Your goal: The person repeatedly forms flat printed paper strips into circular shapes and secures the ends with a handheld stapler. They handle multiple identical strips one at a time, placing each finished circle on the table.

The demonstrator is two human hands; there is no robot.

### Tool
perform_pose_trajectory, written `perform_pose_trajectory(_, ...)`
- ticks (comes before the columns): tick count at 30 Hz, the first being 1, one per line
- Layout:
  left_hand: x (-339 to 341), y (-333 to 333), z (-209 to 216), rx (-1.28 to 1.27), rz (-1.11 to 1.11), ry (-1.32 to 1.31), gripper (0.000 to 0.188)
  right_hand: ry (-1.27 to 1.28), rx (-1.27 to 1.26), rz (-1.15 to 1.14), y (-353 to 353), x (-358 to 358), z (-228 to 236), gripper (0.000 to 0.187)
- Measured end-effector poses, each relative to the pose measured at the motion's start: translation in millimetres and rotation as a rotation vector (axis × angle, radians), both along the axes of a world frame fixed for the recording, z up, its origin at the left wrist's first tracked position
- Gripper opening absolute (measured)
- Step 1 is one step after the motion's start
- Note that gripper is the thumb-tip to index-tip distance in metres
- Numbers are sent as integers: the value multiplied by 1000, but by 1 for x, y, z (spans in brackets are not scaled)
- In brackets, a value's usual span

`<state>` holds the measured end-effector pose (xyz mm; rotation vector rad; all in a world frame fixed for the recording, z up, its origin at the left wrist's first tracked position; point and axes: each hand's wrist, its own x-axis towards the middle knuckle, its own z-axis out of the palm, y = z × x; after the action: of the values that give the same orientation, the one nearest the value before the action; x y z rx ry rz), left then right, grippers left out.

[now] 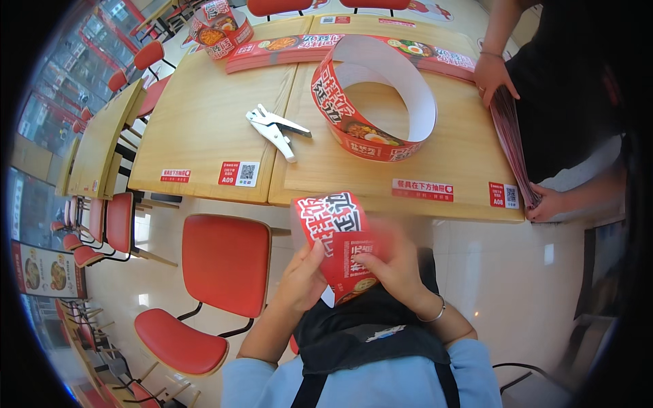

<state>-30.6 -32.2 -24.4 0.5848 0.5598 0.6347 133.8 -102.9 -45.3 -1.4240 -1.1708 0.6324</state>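
Note:
Close to my body, below the table's near edge, I hold a curled red printed paper band (347, 265). My left hand (299, 280) pinches its left side, thumb on the face. My right hand (398, 268) grips the right side, its thumb lying across the printed front; its upper part is smeared by motion. Above my hands, on the table, a large red and white paper ring (323, 95) stands on its edge. Left of that ring lies a white plier stapler (275, 132) with its jaws apart.
Flat red printed strips (292, 54) lie stacked along the far side of the wooden table (204, 129). More rings (221, 30) stand at the far left corner. At right, a co-worker's hands (495, 78) hold a strip stack (511, 136) upright. A red chair (224, 262) stands at my left.

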Motion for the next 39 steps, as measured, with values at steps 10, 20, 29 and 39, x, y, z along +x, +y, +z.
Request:
perform_pose_trajectory(10,12,23,5,-4,-6,-56,44,-508,226,-93,0,6,9,35)
perform_pose_trajectory(20,17,22,8,181,-72,21,41,-437,155,-89,8,10,13,35)
perform_pose_trajectory(29,21,22,3,293,-72,176,35,-408,148,-71,10,12,14,35)
perform_pose_trajectory(39,23,25,5,247,-111,141,33,-37,-52,-107,11,14,20,29)
